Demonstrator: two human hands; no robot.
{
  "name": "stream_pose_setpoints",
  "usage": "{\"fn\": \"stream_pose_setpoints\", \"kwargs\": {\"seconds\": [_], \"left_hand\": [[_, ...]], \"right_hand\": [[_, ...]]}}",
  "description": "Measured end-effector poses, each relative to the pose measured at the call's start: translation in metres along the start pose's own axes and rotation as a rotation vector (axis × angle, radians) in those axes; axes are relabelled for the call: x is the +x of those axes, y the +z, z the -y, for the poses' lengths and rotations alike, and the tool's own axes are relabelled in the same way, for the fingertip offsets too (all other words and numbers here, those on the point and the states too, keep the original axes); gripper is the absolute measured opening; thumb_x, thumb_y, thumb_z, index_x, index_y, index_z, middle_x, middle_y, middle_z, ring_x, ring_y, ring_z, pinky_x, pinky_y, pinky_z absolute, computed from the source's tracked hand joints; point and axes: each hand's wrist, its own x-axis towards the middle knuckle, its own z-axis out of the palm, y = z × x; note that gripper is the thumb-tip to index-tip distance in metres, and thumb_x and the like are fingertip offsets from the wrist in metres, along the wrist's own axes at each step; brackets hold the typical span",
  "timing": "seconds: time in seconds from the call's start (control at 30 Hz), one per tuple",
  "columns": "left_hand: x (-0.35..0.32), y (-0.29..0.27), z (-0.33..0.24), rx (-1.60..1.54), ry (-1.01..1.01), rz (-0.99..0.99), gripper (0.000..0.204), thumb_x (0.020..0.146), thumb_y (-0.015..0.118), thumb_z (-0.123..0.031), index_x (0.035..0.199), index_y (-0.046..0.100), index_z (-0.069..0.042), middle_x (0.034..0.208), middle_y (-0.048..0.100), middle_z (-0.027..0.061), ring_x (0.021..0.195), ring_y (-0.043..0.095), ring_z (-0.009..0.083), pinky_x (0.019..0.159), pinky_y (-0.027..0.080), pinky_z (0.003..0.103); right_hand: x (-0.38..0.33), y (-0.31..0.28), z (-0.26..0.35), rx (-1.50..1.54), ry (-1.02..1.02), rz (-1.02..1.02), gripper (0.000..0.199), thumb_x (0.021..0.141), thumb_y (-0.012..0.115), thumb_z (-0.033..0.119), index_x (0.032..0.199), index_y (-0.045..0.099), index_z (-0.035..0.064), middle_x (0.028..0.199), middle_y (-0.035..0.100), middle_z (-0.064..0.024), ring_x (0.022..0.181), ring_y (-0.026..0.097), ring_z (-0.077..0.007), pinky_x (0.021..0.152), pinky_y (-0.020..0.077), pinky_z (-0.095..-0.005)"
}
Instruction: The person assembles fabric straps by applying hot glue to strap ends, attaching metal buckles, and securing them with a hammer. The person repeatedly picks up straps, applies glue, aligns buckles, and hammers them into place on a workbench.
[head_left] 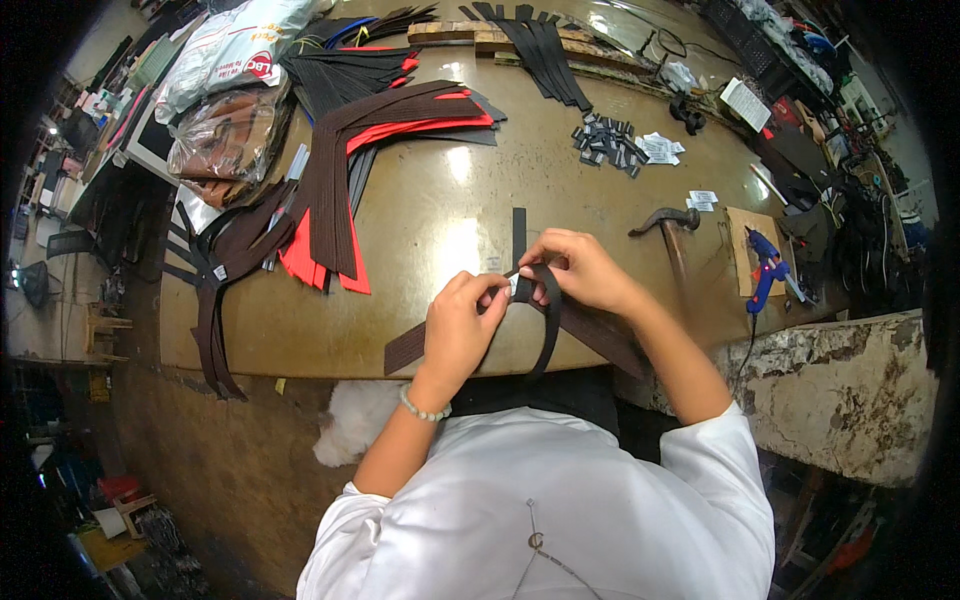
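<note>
Near the table's front edge, my left hand [463, 322] and my right hand [578, 268] meet over a dark strap piece. My left fingertips pinch a small white label [515, 283] against it. My right fingers are closed on a black strap [551, 325], which loops down toward the table edge. Brown ribbed strap ends [405, 348] spread out to both sides beneath my hands, and a narrow black strip [519, 228] points away from me. The exact join under my fingertips is hidden.
Brown, red and black strips [335, 190] lie stacked at the left, beside joined brown straps [215, 290] and plastic bags [225, 140]. Small black pieces [610, 143] and white labels [660, 148] lie farther back. A hammer [672, 225] and a blue glue gun [766, 268] are at the right.
</note>
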Motion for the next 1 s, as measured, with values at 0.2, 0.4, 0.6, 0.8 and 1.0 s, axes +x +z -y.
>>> {"fn": "stream_pose_setpoints", "kwargs": {"seconds": [0.2,0.4,0.6,0.8,1.0], "left_hand": [[0.0,-0.001,-0.004,0.002,-0.05,0.003,0.012,0.084,0.072,-0.017,0.091,0.073,-0.008,0.07,0.054,0.0079,0.061,0.057,0.0217,0.058,0.047,0.036],[-0.004,0.011,-0.008,0.282,0.03,-0.057,0.024,0.085,0.073,-0.025,0.105,0.071,-0.011,0.071,0.055,0.0067,0.058,0.056,0.0209,0.055,0.046,0.034],[-0.008,0.015,-0.012,0.472,0.142,-0.01,0.031,0.091,0.066,-0.028,0.12,0.065,-0.02,0.081,0.053,0.0071,0.065,0.06,0.024,0.054,0.048,0.038],[-0.007,0.016,-0.019,0.585,0.166,0.014,0.032,0.094,0.062,-0.029,0.125,0.064,-0.023,0.079,0.049,0.0077,0.066,0.06,0.0234,0.051,0.049,0.039],[-0.003,0.005,-0.013,0.201,0.104,-0.014,0.026,0.095,0.062,-0.022,0.118,0.068,-0.014,0.087,0.056,0.0095,0.064,0.058,0.0231,0.057,0.048,0.035]], "right_hand": [[0.014,0.002,-0.017,-0.279,-0.115,-0.058,0.011,0.086,0.068,0.0,0.096,0.066,-0.0043,0.09,0.06,-0.01,0.066,0.068,-0.018,0.055,0.0569,-0.0286],[0.016,0.003,-0.004,-0.439,-0.153,-0.098,0.012,0.084,0.071,0.004,0.092,0.066,-0.0036,0.083,0.064,-0.0116,0.064,0.067,-0.0179,0.05,0.0515,-0.0286],[0.069,-0.022,0.002,-0.542,0.208,-0.054,0.018,0.085,0.068,0.003,0.1,0.064,-0.0066,0.085,0.07,-0.0183,0.061,0.069,-0.0191,0.057,0.0531,-0.0286],[0.005,-0.041,0.001,-0.812,-0.243,-0.79,0.037,0.089,0.062,0.011,0.123,0.058,-0.0035,0.116,0.064,-0.0226,0.104,0.064,-0.0352,0.09,0.0498,-0.0415],[-0.109,-0.047,-0.034,-1.133,0.533,-0.957,0.035,0.095,0.057,0.023,0.119,0.055,-0.0036,0.123,0.056,-0.0241,0.113,0.054,-0.0406,0.094,0.0444,-0.0483]]}}
